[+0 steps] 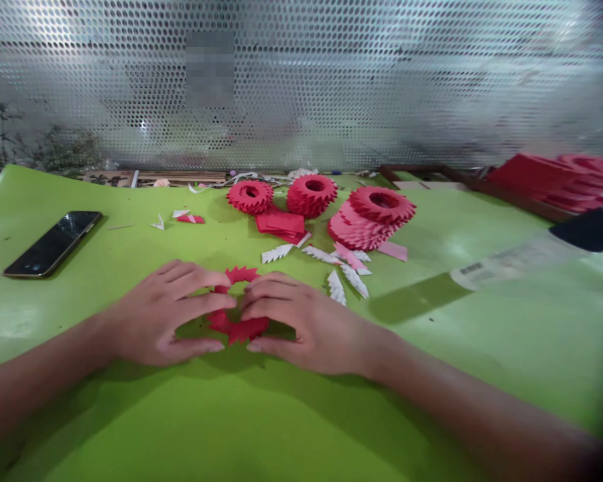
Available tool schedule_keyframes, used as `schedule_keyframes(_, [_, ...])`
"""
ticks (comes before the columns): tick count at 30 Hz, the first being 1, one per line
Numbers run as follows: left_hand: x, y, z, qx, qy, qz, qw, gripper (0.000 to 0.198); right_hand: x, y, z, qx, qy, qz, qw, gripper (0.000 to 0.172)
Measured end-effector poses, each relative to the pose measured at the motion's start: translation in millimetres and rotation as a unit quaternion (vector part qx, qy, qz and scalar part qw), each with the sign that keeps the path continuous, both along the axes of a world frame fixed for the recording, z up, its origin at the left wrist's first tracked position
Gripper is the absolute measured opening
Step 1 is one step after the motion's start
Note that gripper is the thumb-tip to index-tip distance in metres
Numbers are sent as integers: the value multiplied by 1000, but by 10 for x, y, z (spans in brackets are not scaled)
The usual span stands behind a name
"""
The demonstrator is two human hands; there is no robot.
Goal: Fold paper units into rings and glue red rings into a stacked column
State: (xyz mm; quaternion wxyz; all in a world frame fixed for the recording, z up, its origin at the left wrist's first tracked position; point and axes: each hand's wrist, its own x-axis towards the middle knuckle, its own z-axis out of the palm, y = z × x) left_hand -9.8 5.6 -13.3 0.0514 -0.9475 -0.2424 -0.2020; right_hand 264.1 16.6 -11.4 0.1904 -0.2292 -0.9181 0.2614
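Observation:
My left hand [168,311] and my right hand [301,321] meet at the middle of the green table [130,415], fingertips almost touching. Both curl round a red ring of folded paper pieces [237,329] that lies flat on the table; its spiky rim shows above and below my fingers. Beyond it lie white folded-paper strips [338,286] and pink ones [352,258]. Further back stand three finished red paper rings [311,194], one on a stack of pink pieces [356,231]. A small pile of flat red paper [281,224] lies between them.
A black phone [53,242] lies at the left of the table. A transparent labelled packet [507,262] and a dark object [590,229] sit at the right, with stacks of red paper [557,181] behind. Scraps [188,217] lie near a perforated metal wall [382,80].

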Motion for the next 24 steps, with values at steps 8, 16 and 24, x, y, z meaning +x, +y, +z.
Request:
schedule_keyframes(8, [-18,65,43,-2,44,-95,995,35,63,46,58,-67,-21,46,996,27])
schedule_keyframes(16, [73,2,-39,-122,42,-80,988,49,34,47,-18,-71,-14,57,996,24])
schedule_keyframes(24, [89,2,-55,-153,40,-53,986,57,-22,4,-35,-57,4,19,998,21])
